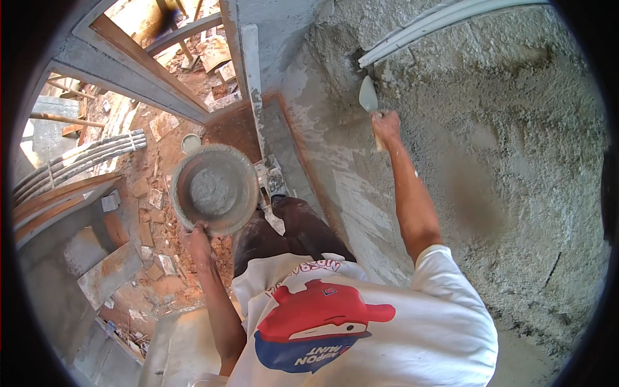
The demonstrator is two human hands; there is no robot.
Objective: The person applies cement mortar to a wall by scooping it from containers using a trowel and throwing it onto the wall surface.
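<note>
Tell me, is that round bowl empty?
Not empty: a grey mix lies in the bottom of the bowl, held at its rim by the left hand.

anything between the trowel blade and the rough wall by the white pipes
Nothing visible: the right hand holds the trowel at the rough wall, near the white pipes. Touching or slightly off it, this view cannot tell.

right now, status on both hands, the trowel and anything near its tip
Left hand gripping basin rim, grey mortar inside. Right hand on trowel, blade at rough wall, contact unclear. White pipe ends close beyond tip.
</note>
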